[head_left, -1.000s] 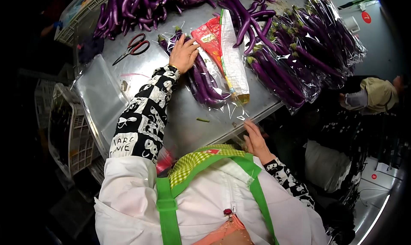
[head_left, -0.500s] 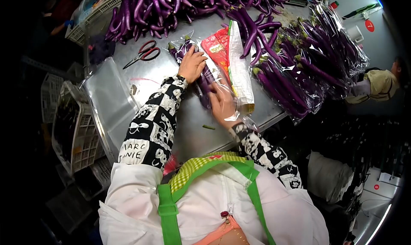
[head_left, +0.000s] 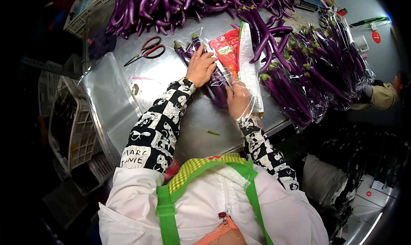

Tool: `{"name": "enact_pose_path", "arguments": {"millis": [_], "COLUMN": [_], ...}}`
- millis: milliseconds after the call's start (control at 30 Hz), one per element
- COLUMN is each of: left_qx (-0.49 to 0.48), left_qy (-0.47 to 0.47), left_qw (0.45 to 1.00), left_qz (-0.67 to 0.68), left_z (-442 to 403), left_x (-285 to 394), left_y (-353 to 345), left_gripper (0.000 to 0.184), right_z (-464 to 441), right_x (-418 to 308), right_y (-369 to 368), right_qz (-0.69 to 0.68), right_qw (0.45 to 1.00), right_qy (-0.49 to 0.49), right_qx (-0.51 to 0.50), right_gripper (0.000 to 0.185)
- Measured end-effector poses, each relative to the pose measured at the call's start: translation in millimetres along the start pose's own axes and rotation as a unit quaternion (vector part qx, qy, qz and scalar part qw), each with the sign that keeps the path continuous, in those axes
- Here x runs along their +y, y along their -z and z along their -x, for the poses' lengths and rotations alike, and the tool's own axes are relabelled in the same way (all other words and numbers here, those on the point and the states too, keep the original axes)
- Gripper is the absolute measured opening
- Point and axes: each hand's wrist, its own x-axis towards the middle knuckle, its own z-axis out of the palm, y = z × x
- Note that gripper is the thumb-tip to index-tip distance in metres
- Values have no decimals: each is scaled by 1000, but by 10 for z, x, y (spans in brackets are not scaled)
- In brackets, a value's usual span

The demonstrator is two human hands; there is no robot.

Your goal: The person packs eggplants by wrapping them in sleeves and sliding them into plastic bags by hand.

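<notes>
Spread left hand (head_left: 201, 68) over bagged eggplants (head_left: 217, 95), likely steadying them. Half-curled right hand (head_left: 238, 100) at four o'clock; couldn't tell its hold.

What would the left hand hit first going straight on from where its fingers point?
Likely the red part of the printed wrapper, just beyond the left hand and the bagged eggplants under it. Loose clear film might catch first; depth is unclear.
</notes>
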Motion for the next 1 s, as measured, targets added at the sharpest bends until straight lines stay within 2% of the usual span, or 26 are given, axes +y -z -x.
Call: {"name": "enact_pose_path", "arguments": {"millis": [133,333,433,533,567,600,667,733,800,833,867,900,933,967,1000], "left_qx": [0,-3,-11,-18,-18,-20,-21,-37,-36,-24,-11,2,34,77,119], "left_qy": [7,8,14,26,20,16,19,15,0,-2,-2,4,17,27,37], "left_qw": [1000,1000,1000,1000,1000,1000,999,999,998,999,1000,1000,999,997,992], "left_qz": [-4,-20,-19,-3,-5,-6,-14,-29,-46,-33,-22,-15,-15,6,27], "left_z": [-11,-17,-19,-29,-31,-23,-28,-53,-30,-11,-26,18,71,170,304], "left_x": [47,35,43,8,-20,-29,-47,-71,-159,-133,-104,-20,187,378,568], "left_y": [13,-6,14,15,10,14,-3,-16,-73,-66,-40,24,120,175,225], "left_gripper": [26,28,33,39,40,40,39,39,40,42,45,52,54,53,51], "right_z": [-35,-61,-77,33,133,248,623,1112,1821,2049,2389,2725,2993,2871,2975], "right_x": [23,-25,21,4,67,31,89,145,392,439,635,876,964,596,877], "right_y": [66,55,60,88,75,252,489,970,1530,1890,2240,2609,2925,2949,3070], "right_qz": [112,76,-4,-3,-24,47,94,-60,-38,-3,51,140,261,509,493], "right_qw": [992,994,1000,1000,999,993,979,987,985,980,959,873,741,540,530], "right_qy": [4,-38,-3,-16,17,86,169,106,-16,-42,-96,-217,-330,-391,-457], "right_qx": [-64,-66,-13,8,13,-60,-65,-103,-167,-192,-261,-414,-524,-544,-517], "right_gripper": [29,12,5,4,7,8,13,23,21,23,25,28,45,68,78]}}
